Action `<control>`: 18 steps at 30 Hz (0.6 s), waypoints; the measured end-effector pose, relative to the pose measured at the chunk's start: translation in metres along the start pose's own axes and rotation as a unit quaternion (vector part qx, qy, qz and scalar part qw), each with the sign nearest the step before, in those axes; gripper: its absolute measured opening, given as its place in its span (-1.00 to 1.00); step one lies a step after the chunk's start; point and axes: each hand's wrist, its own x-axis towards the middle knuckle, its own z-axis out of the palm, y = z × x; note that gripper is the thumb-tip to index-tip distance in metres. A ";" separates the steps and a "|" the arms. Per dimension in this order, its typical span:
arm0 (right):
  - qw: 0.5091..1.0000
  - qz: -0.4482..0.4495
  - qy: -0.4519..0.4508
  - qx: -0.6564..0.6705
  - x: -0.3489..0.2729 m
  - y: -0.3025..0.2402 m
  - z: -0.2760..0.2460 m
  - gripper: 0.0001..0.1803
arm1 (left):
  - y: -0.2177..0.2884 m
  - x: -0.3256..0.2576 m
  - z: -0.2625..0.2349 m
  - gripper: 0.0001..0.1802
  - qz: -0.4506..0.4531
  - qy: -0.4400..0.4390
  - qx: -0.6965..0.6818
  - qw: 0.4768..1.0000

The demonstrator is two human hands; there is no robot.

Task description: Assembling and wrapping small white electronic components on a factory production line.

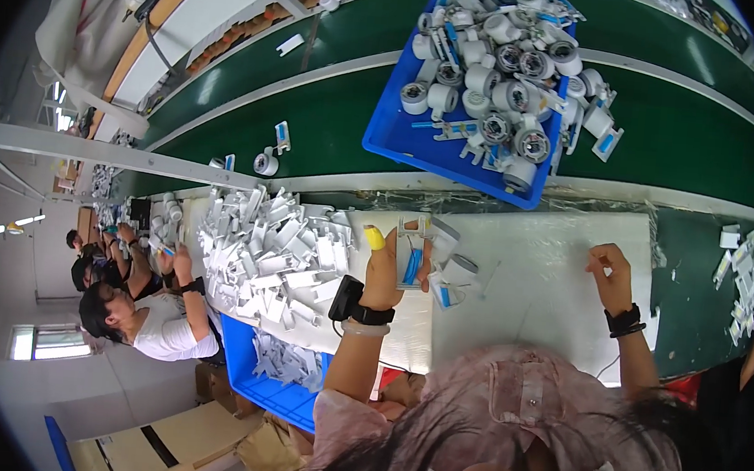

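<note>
My left hand, its thumb in a yellow finger cover, is closed around a white plastic bracket with a blue strip. Just right of those fingers, a white round housing with another blue-marked bracket sits over the pale work mat. Farther right, my right hand is raised over the mat, fingers curled together; anything small in them is too small to tell. A heap of loose white plastic pieces spreads left of my left hand.
Beyond the mat, a blue tray overflows with white round housings. A blue bin of white pieces stands below the table's left. More white parts lie far right. A co-worker in white sits at the left.
</note>
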 end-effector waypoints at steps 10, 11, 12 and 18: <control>0.996 0.014 -0.078 0.037 0.025 0.030 0.022 -0.90 | 0.020 0.011 -0.020 -0.55 0.030 0.070 -0.021 0.997; 0.994 0.013 -0.094 0.051 0.023 0.023 0.030 -0.87 | 0.018 0.008 -0.014 -0.58 0.029 0.055 -0.034 0.997; 0.988 0.026 -0.139 0.067 0.020 0.017 0.038 -0.76 | 0.018 0.007 -0.002 -0.58 0.005 0.059 -0.019 0.998; 0.850 0.132 -0.280 0.425 0.010 -0.066 0.084 -0.11 | 0.001 -0.021 0.065 -0.69 -0.014 -0.096 0.028 0.995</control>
